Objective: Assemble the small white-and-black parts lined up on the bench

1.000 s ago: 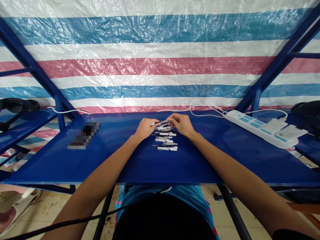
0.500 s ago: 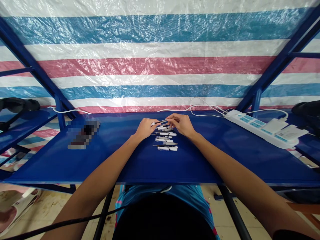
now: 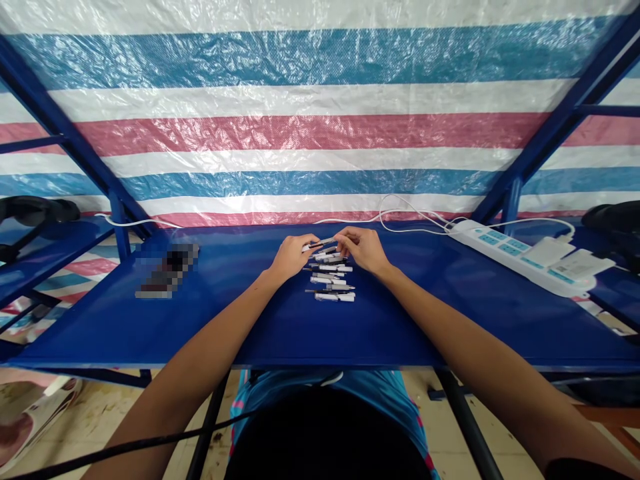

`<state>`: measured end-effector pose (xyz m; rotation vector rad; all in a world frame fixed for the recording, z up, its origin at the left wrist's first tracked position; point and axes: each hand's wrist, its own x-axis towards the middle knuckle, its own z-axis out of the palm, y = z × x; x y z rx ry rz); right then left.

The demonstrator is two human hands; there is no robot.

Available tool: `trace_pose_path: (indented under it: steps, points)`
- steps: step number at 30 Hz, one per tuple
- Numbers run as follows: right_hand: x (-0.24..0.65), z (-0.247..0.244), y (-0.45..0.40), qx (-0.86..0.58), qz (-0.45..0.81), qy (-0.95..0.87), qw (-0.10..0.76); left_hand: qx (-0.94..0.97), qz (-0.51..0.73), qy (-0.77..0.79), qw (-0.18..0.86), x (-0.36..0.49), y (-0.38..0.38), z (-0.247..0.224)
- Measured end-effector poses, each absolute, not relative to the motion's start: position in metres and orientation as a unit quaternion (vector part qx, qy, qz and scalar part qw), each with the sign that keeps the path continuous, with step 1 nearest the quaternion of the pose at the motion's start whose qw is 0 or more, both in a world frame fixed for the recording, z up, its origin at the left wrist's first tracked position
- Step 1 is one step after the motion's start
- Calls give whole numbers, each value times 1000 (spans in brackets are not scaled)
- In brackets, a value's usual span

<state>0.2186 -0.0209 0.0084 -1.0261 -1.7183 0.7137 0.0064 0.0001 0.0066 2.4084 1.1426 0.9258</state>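
Note:
My left hand is closed in a pinch on thin pen parts, a white piece and a dark slim one like a refill. Facing it, my right hand pinches the other end of a pale, see-through pen barrel, which spans the gap between both sets of fingertips. Just below the hands lie disassembled pens in a column: white caps, greyish barrels and dark thin refills. The topmost parts are partly covered by my right fingers. Fine detail at the fingertips is too small to make out.
All this rests on a blue tabletop. A white power strip with plugged-in adapters lies at the right, its white cable running along the back edge. At the left is a pixelated object. Blue metal posts flank the table before a striped sheet.
Between my fingertips the pale barrel now sits a little higher and apart from the dark slim piece. Both hands have barely shifted; the pen parts on the table stay put.

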Motion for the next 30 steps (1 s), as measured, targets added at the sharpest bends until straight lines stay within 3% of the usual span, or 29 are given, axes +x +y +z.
trace_pose_path:
  steps: [16, 30]
  points:
    - [213, 9, -24, -396, 316, -700, 503, 867, 264, 403, 127, 3, -2, 12]
    - [216, 6, -23, -374, 314, -717, 498, 853, 335, 348, 197, 2, -4, 14]
